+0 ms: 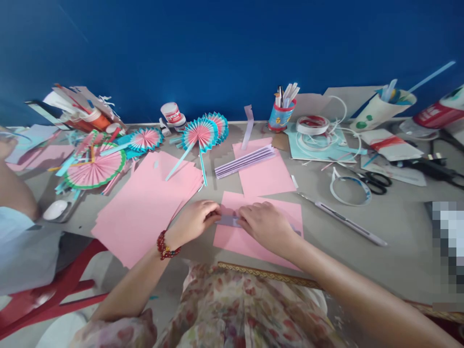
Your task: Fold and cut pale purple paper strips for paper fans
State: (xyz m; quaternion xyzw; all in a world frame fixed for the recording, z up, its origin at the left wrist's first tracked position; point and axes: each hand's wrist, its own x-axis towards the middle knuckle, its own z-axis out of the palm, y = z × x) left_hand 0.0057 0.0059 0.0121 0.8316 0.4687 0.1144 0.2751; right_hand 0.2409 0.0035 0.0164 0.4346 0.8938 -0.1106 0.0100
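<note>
A narrow lavender paper strip [229, 221] lies across a pink sheet [268, 251] in front of me. My left hand [197, 217] has its fingers closed on the strip's left end. My right hand [263, 223] presses curled fingers on the strip further right and hides much of it; a bit of lavender shows past its wrist side. Just beyond, a pleated lavender paper [246, 162] rests on another pink sheet [266, 179]. To the right of my right hand lies a utility knife [348, 222] with its blade out.
Stacked pink sheets [145, 208] spread at left, by finished paper fans [198, 135]. Along the back stand a pen cup [281, 116], glue jars [172, 115] and coiled white tape [312, 125]. Scissors [377, 182] and a tape roll [350, 190] lie right. Another person's arm [16, 186] reaches in at far left.
</note>
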